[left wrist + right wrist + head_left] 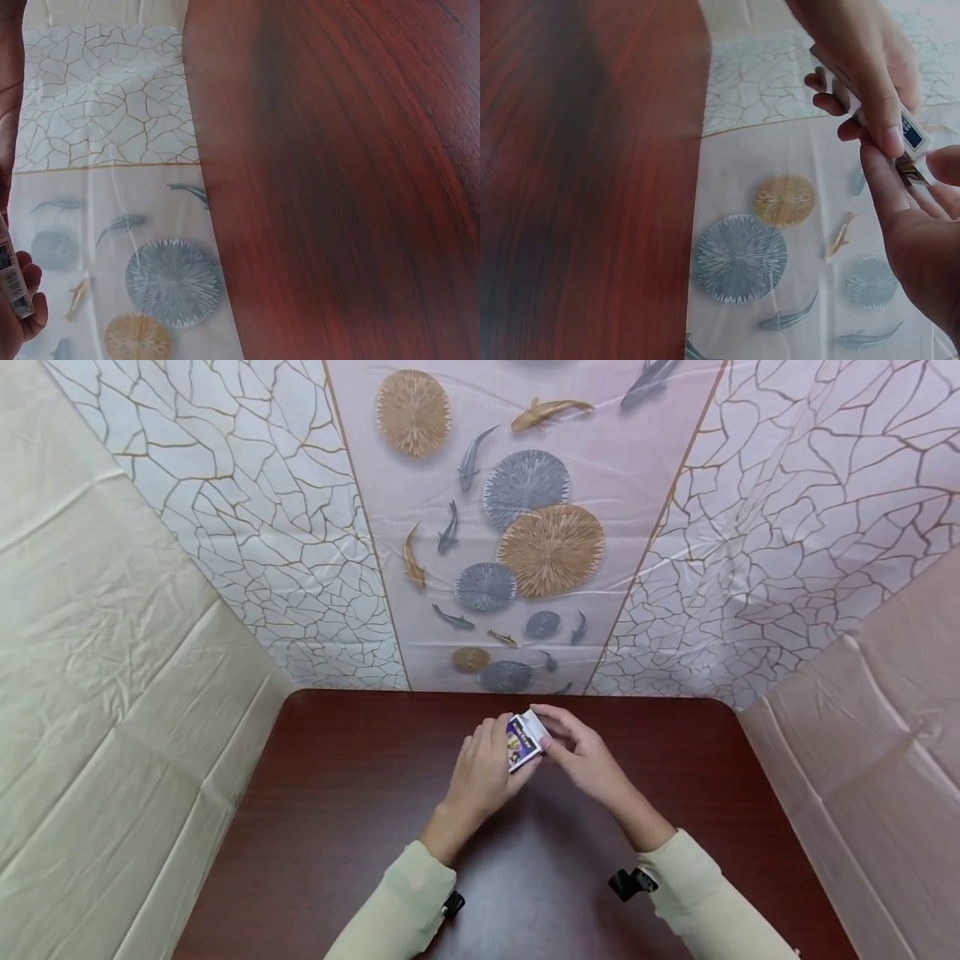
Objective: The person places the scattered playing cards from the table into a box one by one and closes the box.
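A small, flat card box [524, 740] with a purple and yellow printed face is held up over the far part of the table. My left hand [483, 768] grips it from the left, fingers across its upper side and thumb below. At its right end a white flap [534, 725] stands out. My right hand [588, 760] pinches at this end between thumb and fingers. In the right wrist view the box [913, 135] has a dark and gold piece [913, 172] at its end, between the two hands. The left wrist view catches a barcoded side of the box [13, 283].
The dark red wooden table [337, 827] has rounded far corners. Behind it hangs a cloth [525, 635] printed with fish and round shapes. Beige fabric walls [135, 710] close in both sides. Dark wrist cameras [632, 883] sit at the sleeve cuffs.
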